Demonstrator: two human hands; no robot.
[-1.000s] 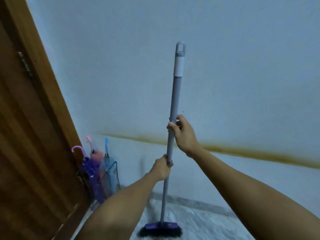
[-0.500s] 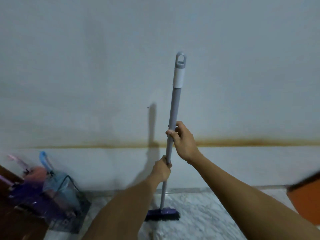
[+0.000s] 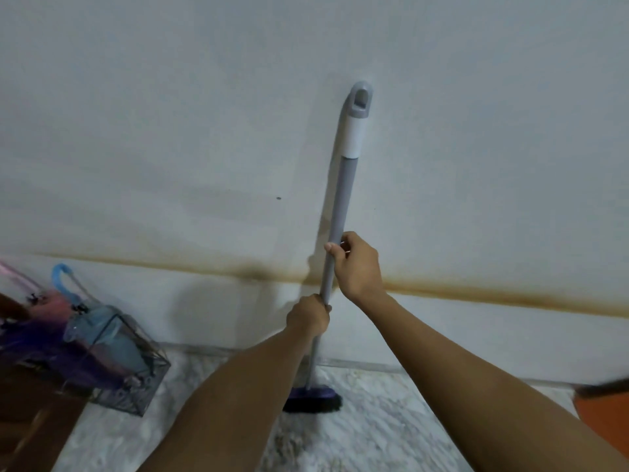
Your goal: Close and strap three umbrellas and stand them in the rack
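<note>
Three closed umbrellas stand in a black wire rack [image 3: 136, 390] at the lower left: a blue one [image 3: 102, 332] with a blue hook handle, a pink one [image 3: 51, 301] and a purple one [image 3: 41, 349]. In the middle, both hands hold a grey broom pole [image 3: 342, 202] upright, its top against the white wall. My left hand [image 3: 308, 316] grips the pole low down. My right hand [image 3: 355, 264] grips it higher up. The purple broom head [image 3: 313, 398] rests on the marble floor by the wall.
A white wall [image 3: 170, 131] with a brown stain line fills the back. Brown wood, a door edge [image 3: 23, 420], shows at the lower left beside the rack. An orange object [image 3: 606, 413] sits at the right edge. Pale marble floor [image 3: 374, 420] lies below.
The view has swung right, so the door and rack slid to the left edge. The broom moved toward the wall and its top now leans on it. Both hands keep their grip.
</note>
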